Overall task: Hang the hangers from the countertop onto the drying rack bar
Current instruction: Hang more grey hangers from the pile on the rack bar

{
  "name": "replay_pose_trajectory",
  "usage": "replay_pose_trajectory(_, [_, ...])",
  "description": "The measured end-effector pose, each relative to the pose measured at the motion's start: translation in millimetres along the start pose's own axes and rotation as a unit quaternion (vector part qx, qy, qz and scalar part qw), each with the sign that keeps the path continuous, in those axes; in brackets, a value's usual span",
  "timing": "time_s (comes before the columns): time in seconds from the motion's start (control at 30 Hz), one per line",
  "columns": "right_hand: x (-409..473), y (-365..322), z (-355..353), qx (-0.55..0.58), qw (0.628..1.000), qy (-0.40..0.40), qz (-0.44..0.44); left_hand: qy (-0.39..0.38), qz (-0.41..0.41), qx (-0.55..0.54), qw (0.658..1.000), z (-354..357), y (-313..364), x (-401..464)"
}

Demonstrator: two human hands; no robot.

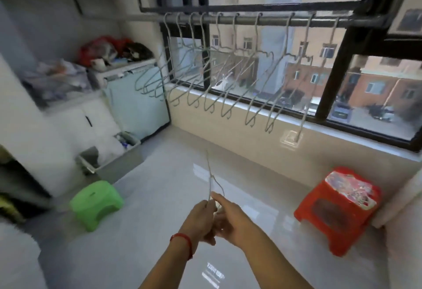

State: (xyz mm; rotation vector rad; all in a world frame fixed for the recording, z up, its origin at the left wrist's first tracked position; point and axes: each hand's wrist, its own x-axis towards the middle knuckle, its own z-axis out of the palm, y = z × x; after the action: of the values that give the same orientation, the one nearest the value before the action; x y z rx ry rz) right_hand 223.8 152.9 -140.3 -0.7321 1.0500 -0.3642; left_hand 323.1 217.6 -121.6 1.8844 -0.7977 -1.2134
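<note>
Both hands hold one wire hanger

The left hand and right hand pinch a hanger; beyond and above the grip, hangers line the drying rack bar. No writing is legible.

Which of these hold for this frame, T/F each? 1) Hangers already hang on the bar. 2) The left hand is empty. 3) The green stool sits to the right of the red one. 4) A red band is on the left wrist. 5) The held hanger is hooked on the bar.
1) True: a row of hung hangers is on the rack bar.
2) False: the left hand grips a thin hanger.
3) False: the green stool is left of the red stool.
4) True: red band on the left wrist.
5) False: it is low, over the floor, well below the bar. The right hand touches it too.
</note>
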Motion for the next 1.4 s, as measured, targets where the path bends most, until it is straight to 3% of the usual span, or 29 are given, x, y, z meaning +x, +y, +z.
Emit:
replay_pose_trajectory(0.2, [52, -36, 98, -0.073, 0.995, -0.065, -0.02, 0.124, -0.029, -0.101, 0.987, -92, 14, 29])
replay_pose_trajectory(0.4, [103, -84, 195, -0.111, 0.985, -0.125, -0.045, 0.219, -0.031, -0.12, 0.968, -186, 48, 81])
replay_pose_trajectory(0.6, [127, -153, 291, -0.152, 0.967, -0.184, -0.089, 0.266, 0.004, -0.113, 0.957, -295, 92, 119])
replay_pose_trajectory(0.7, [149, -188, 345, -0.179, 0.955, -0.178, -0.154, 0.329, 0.005, -0.015, 0.944, -329, 124, 145])
replay_pose_trajectory(0.87, [181, -250, 409, -0.151, 0.953, -0.1, -0.242, 0.236, 0.204, 0.018, 0.95, -436, 154, 180])
replay_pose_trajectory(1.1, [208, -309, 441, -0.14, 0.925, 0.04, -0.351, 0.111, 0.38, 0.097, 0.913, -477, 214, 232])
replay_pose_trajectory(1.23, [207, -327, 441, -0.129, 0.91, 0.062, -0.39, 0.056, 0.424, 0.078, 0.9, -483, 231, 251])
replay_pose_trajectory(1.4, [212, -346, 431, -0.111, 0.904, 0.099, -0.4, 0.005, 0.411, 0.075, 0.909, -478, 250, 270])
